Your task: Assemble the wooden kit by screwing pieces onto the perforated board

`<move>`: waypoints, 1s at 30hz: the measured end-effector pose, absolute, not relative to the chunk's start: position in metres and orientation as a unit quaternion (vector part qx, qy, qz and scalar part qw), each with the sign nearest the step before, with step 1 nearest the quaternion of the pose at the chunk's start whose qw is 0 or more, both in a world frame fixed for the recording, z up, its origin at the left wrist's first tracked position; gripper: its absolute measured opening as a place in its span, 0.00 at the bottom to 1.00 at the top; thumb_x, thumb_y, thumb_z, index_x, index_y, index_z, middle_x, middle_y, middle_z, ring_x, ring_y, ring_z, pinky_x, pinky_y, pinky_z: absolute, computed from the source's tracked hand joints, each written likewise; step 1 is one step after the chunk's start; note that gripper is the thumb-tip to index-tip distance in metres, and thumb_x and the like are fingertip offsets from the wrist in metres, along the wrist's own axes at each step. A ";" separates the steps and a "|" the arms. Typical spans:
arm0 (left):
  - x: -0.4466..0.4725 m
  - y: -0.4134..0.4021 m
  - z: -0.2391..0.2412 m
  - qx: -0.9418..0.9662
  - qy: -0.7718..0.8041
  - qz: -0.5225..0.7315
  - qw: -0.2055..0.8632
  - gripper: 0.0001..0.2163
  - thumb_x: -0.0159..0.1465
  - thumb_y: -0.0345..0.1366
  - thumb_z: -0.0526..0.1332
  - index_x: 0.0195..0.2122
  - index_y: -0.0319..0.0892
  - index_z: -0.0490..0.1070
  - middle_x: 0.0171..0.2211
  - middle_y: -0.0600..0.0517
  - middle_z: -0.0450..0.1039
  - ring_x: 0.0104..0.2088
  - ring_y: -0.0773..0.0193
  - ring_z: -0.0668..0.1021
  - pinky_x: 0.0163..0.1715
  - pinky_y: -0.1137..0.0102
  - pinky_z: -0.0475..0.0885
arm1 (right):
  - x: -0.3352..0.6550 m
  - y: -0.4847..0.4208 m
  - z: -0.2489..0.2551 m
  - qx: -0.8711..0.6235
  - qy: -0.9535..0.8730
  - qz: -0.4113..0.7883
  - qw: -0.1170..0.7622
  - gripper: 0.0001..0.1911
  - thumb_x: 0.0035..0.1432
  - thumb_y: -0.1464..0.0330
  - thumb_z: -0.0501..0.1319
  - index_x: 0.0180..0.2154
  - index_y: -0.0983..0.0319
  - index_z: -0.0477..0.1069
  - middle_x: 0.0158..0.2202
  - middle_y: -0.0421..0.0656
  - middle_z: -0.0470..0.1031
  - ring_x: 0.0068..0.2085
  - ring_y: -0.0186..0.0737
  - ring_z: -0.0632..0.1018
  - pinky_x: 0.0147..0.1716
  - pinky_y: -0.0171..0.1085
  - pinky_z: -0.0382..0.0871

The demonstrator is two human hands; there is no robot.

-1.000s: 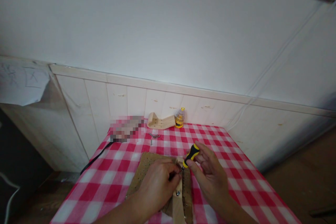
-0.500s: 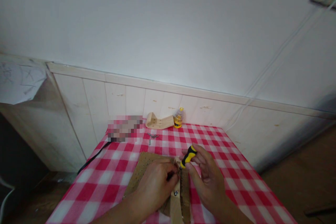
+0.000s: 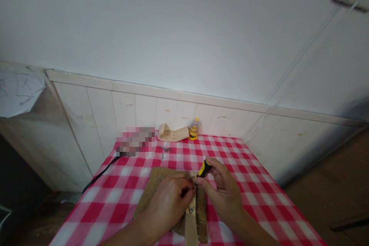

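Note:
My right hand (image 3: 227,195) grips a short screwdriver (image 3: 205,168) by its yellow and black handle, tilted with its lower end down at a pale wooden strip (image 3: 190,226). Thumb and fingers close around the handle. My left hand (image 3: 172,196) is in a pinch at the strip beside the screwdriver's lower end; what its fingertips hold is hidden. A shiny metal fitting (image 3: 191,210) sits on the strip nearer to me. Under the strip and my left hand lies a brown board (image 3: 158,177) dotted with small holes.
A red and white checked cloth (image 3: 115,200) covers the table. Several screws (image 3: 165,148) lie beyond the board. Against the wall stand a curved wooden piece (image 3: 173,134) and a small yellow-capped bottle (image 3: 194,128). A black strap (image 3: 100,175) hangs at the left edge.
The screwdriver handle has turned in my right hand, showing more black and less yellow. My left hand keeps its pinch at the strip. The whole view has shifted slightly.

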State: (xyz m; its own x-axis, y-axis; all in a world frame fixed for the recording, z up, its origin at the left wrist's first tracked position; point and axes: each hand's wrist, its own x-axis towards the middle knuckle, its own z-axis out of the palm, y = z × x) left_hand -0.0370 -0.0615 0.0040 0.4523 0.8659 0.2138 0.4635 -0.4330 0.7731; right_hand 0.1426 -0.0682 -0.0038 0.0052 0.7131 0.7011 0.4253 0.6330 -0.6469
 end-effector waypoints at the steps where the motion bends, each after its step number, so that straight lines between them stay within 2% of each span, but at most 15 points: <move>1: -0.037 -0.062 0.005 0.787 0.423 0.310 0.325 0.11 0.65 0.31 0.58 0.26 0.42 0.74 0.30 0.53 0.76 0.31 0.64 0.77 0.31 0.71 0.64 | 0.143 -0.069 -0.003 -0.409 -0.696 0.127 0.577 0.26 0.59 0.71 0.68 0.58 0.48 0.70 0.47 0.43 0.81 0.44 0.44 0.84 0.45 0.42 0.82; 3: -0.037 -0.062 0.006 0.785 0.427 0.310 0.324 0.11 0.65 0.31 0.58 0.26 0.42 0.74 0.30 0.52 0.77 0.32 0.63 0.77 0.32 0.71 0.65 | 0.143 -0.072 -0.001 -0.401 -0.705 0.130 0.571 0.28 0.60 0.73 0.67 0.59 0.48 0.68 0.48 0.44 0.81 0.44 0.44 0.84 0.44 0.42 0.82; 7: -0.038 -0.063 0.007 0.783 0.425 0.308 0.332 0.10 0.64 0.29 0.58 0.26 0.42 0.74 0.30 0.52 0.77 0.32 0.63 0.77 0.33 0.71 0.66 | 0.142 -0.080 0.005 -0.377 -0.729 0.153 0.550 0.29 0.64 0.77 0.60 0.63 0.49 0.64 0.55 0.48 0.79 0.51 0.47 0.83 0.48 0.46 0.82; 9: -0.038 -0.063 0.006 0.784 0.423 0.312 0.330 0.10 0.64 0.29 0.59 0.26 0.42 0.74 0.30 0.52 0.77 0.32 0.63 0.77 0.33 0.71 0.66 | 0.142 -0.083 0.007 -0.372 -0.736 0.166 0.541 0.29 0.65 0.78 0.58 0.63 0.49 0.63 0.54 0.48 0.79 0.51 0.47 0.83 0.49 0.47 0.81; 15: -0.037 -0.063 0.005 0.785 0.412 0.325 0.330 0.10 0.64 0.27 0.58 0.26 0.42 0.74 0.30 0.53 0.76 0.32 0.64 0.78 0.32 0.72 0.65 | 0.143 -0.080 0.004 -0.397 -0.725 0.131 0.547 0.29 0.63 0.76 0.62 0.62 0.49 0.67 0.52 0.45 0.80 0.49 0.45 0.83 0.51 0.44 0.80; 20: -0.037 -0.063 0.005 0.788 0.422 0.314 0.320 0.11 0.64 0.29 0.58 0.26 0.42 0.74 0.29 0.52 0.76 0.32 0.63 0.77 0.32 0.71 0.65 | 0.144 -0.074 0.000 -0.414 -0.709 0.117 0.559 0.25 0.60 0.73 0.66 0.58 0.51 0.71 0.51 0.46 0.80 0.50 0.46 0.83 0.54 0.46 0.78; 24: -0.037 -0.062 0.006 0.791 0.424 0.308 0.315 0.11 0.65 0.30 0.58 0.26 0.42 0.74 0.30 0.52 0.77 0.32 0.63 0.77 0.32 0.71 0.65 | 0.145 -0.072 0.000 -0.420 -0.700 0.120 0.565 0.26 0.58 0.72 0.68 0.58 0.51 0.71 0.51 0.45 0.80 0.49 0.47 0.83 0.52 0.46 0.79; 30: -0.038 -0.062 0.005 0.788 0.421 0.310 0.325 0.10 0.64 0.29 0.58 0.26 0.42 0.73 0.30 0.52 0.77 0.33 0.63 0.77 0.34 0.71 0.66 | 0.144 -0.079 0.007 -0.372 -0.720 0.191 0.553 0.27 0.66 0.74 0.60 0.63 0.51 0.64 0.52 0.48 0.80 0.49 0.46 0.84 0.50 0.47 0.81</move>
